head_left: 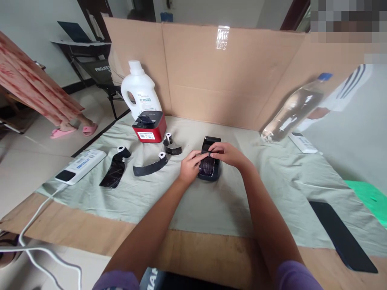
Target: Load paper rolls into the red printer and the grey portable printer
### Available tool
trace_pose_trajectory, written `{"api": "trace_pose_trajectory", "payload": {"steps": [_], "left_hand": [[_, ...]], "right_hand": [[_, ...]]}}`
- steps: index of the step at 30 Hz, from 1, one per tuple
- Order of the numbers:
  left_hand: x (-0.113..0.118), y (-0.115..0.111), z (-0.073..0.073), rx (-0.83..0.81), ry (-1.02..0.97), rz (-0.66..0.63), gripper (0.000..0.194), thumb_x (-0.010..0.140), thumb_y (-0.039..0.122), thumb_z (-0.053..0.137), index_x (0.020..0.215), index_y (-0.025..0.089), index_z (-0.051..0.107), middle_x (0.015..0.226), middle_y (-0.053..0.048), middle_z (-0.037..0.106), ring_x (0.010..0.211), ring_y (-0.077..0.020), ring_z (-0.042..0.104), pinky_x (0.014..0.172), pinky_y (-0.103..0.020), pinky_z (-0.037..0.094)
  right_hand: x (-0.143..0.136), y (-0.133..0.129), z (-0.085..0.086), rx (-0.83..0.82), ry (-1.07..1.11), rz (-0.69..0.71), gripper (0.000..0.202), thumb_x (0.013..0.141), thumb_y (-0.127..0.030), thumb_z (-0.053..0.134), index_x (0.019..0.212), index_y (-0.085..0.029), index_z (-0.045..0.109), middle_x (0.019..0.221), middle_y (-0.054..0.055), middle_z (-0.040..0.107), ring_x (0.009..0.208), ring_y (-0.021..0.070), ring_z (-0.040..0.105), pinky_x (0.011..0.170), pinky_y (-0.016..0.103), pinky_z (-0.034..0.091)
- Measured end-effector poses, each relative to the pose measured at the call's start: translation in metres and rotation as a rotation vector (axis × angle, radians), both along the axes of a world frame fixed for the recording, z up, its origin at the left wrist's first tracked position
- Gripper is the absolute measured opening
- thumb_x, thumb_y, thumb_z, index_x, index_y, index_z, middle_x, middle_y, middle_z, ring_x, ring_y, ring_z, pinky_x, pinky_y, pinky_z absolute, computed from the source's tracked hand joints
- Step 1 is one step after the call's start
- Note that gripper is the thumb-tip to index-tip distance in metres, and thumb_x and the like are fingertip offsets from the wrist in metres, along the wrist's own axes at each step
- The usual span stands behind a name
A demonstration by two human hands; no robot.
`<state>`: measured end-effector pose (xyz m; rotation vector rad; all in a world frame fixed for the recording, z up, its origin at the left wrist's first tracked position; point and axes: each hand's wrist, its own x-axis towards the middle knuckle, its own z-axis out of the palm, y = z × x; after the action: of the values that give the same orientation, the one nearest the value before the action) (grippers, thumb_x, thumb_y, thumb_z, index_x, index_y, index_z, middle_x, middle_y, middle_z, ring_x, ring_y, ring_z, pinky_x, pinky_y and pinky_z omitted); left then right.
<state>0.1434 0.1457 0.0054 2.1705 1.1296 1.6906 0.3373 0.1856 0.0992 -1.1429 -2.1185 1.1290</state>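
Observation:
A small black device like a portable printer point(215, 175) lies in the middle of the cloth with its lid point(212, 139) raised at the far side. Inside it sits a dark, shiny roll point(207, 166). My left hand point(190, 166) reaches in from the left, its index finger stretched across the roll's top edge. From the right comes my right hand point(229, 154), thumb and fingers bent together over the same edge. Both sets of fingertips meet there, apparently pinching the roll's dark strip. The fingers partly cover the device's opening.
Several partly unrolled black rolls point(150, 168) lie to the left, near a red-and-black printer point(150, 128) and a white jug point(141, 90). A power strip point(81, 166) is far left; a phone point(343, 235) lies right. Behind stands cardboard point(211, 80), with a leaning bottle point(293, 108) beside another person's sleeve point(347, 94).

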Motion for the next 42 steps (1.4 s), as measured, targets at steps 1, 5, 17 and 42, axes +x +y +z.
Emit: {"api": "trace_pose_trajectory", "payload": {"steps": [1,5,17,42], "left_hand": [[0.001,-0.002,0.001,0.007,0.045,0.044,0.035,0.09,0.012,0.05,0.111,0.024,0.075,0.1,-0.007,0.059,0.087,-0.0137,0.06,0.074,-0.024,0.051],[0.005,-0.015,0.002,0.027,0.254,0.12,0.029,0.086,0.017,0.057,0.106,0.026,0.076,0.083,-0.003,0.051,0.071,-0.0113,0.053,0.061,-0.02,0.045],[0.012,-0.025,-0.004,-0.023,0.391,0.089,0.024,0.093,0.022,0.055,0.109,0.024,0.073,0.084,-0.003,0.067,0.074,-0.0125,0.064,0.064,-0.021,0.048],[0.015,-0.037,0.005,0.03,0.43,0.158,0.026,0.086,0.023,0.056,0.102,0.024,0.077,0.076,-0.003,0.065,0.07,-0.0134,0.062,0.058,-0.023,0.045]], "right_hand": [[0.001,0.002,-0.002,0.031,-0.048,-0.032,0.021,0.079,-0.024,0.065,0.098,-0.017,0.07,0.088,0.003,0.073,0.079,0.0173,0.065,0.073,0.027,0.047],[0.001,0.01,-0.012,0.194,-0.236,-0.172,0.017,0.078,-0.014,0.065,0.093,-0.018,0.071,0.091,0.004,0.072,0.084,0.0178,0.065,0.078,0.028,0.046],[-0.017,-0.002,-0.026,0.281,-0.516,-0.22,0.02,0.081,-0.009,0.06,0.097,-0.021,0.066,0.098,0.005,0.071,0.094,0.0213,0.064,0.082,0.029,0.046],[-0.005,0.005,-0.005,0.155,-0.208,-0.198,0.009,0.077,-0.02,0.063,0.083,-0.017,0.07,0.09,0.003,0.066,0.075,0.0158,0.057,0.077,0.028,0.047]]}}
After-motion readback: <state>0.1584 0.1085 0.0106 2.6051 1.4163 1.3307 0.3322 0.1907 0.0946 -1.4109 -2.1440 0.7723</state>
